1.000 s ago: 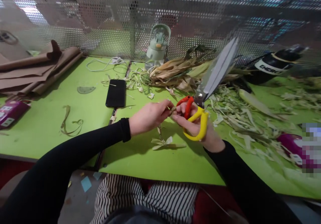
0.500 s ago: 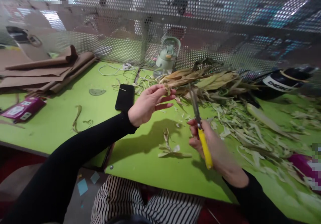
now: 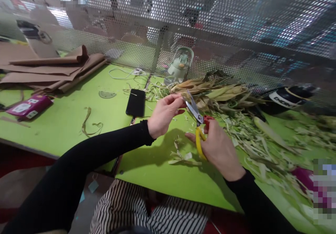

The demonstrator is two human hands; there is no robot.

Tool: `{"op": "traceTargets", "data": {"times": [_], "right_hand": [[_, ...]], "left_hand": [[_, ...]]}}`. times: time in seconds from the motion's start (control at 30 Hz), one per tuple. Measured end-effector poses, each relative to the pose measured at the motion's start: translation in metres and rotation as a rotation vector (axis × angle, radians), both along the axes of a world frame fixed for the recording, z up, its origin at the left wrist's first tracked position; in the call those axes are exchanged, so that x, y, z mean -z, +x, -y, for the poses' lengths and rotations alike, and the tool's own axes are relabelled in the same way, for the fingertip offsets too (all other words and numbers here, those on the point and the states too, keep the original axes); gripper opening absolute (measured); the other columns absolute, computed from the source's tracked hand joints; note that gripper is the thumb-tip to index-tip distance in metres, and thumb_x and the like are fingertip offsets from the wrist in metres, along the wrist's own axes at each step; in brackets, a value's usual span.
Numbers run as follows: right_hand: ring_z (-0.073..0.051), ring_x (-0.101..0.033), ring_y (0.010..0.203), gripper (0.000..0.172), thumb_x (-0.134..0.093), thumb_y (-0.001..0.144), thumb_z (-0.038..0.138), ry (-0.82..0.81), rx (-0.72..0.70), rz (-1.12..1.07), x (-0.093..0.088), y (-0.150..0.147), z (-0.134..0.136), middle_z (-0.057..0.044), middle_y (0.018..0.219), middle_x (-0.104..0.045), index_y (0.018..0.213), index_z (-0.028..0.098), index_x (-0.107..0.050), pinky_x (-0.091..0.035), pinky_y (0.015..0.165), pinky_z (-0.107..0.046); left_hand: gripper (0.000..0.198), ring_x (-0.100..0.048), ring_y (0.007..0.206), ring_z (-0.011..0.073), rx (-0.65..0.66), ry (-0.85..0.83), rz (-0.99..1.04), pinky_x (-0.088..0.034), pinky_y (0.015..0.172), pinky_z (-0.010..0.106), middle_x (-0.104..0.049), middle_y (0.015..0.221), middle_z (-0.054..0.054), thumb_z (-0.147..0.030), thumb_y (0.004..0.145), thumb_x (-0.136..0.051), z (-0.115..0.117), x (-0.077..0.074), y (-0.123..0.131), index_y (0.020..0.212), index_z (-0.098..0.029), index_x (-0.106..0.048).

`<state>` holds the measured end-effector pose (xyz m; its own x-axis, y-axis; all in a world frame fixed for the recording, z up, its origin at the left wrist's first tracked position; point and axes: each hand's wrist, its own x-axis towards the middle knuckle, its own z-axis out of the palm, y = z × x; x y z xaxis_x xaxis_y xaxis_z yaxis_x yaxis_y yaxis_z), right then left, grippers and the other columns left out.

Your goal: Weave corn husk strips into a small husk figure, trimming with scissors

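Observation:
My right hand [image 3: 219, 144] holds a pair of scissors [image 3: 197, 118] with one yellow and one red handle, its blades parted. The blade tips reach up to the fingertips of my left hand [image 3: 166, 113], which pinches a small pale piece of corn husk [image 3: 186, 94] between thumb and fingers. Part of that piece is hidden by the fingers and blades. Just behind lies a heap of dried corn husks [image 3: 223, 92]. On the green table below my hands sits a small figure-like bundle of husk strips [image 3: 183, 157].
A black phone [image 3: 135, 103], a green semicircular protractor [image 3: 107, 94] and brown paper [image 3: 52, 69] lie to the left. A pale green bottle [image 3: 181, 64] stands at the back before a perforated metal screen. Husk scraps [image 3: 244, 136] and a dark ENERGY bottle [image 3: 288, 97] are at right.
My right hand has brought the scissors up and left to my left fingertips, and the blades have spread apart. The whole view has shifted slightly.

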<state>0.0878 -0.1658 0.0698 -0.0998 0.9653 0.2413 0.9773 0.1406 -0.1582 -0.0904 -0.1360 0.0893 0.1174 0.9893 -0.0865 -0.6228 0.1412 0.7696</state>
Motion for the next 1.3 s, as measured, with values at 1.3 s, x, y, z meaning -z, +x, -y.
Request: {"op": "traceTargets", "data": {"times": [1.3], "right_hand": [[-0.034, -0.065, 0.081, 0.048, -0.047, 0.089, 0.068, 0.076, -0.001, -0.017, -0.005, 0.108, 0.024, -0.016, 0.092, -0.069, 0.095, 0.025, -0.066, -0.048, 0.070, -0.049]], "left_hand": [[0.005, -0.058, 0.066, 0.0099, 0.328, 0.617, -0.875, -0.043, 0.069, 0.025, -0.067, 0.076, 0.001, -0.014, 0.085, -0.060, -0.002, 0.024, -0.005, 0.082, -0.013, -0.064]]}}
